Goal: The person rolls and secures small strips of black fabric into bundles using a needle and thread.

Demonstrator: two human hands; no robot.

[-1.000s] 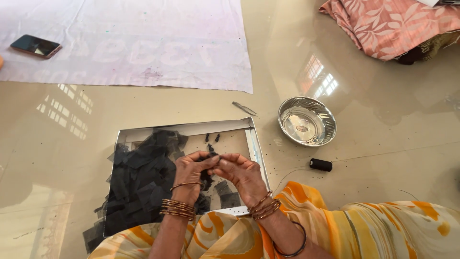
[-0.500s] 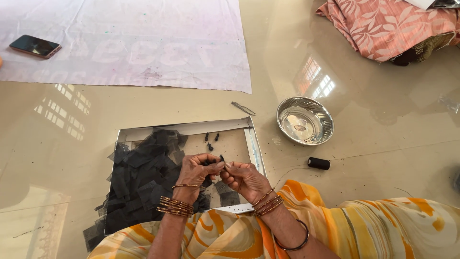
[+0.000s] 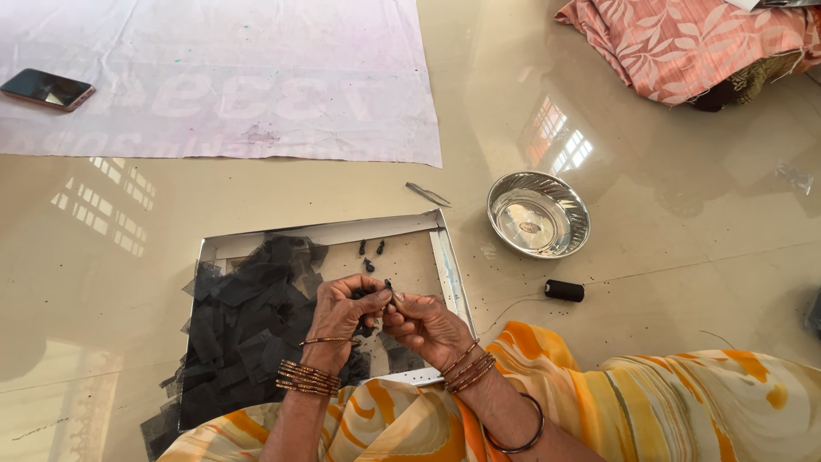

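Both hands pinch one tiny black piece over the tray.

Your left hand (image 3: 342, 312) and right hand (image 3: 425, 323) meet in a narrow fingertip grip on the black piece (image 3: 388, 287); loosen either and it likely drops among the black net scraps (image 3: 248, 321) on the tray (image 3: 449, 265), hard to find.

You sat on a glossy beige floor (image 3: 684, 282) that mirrored bright window panes in several patches. Ahead of you lay a pale pink sheet (image 3: 256, 85), spread flat, with a dark phone (image 3: 47, 88) resting on its left edge. At the far right, a leaf-patterned salmon cloth (image 3: 684, 43) was heaped in the corner.
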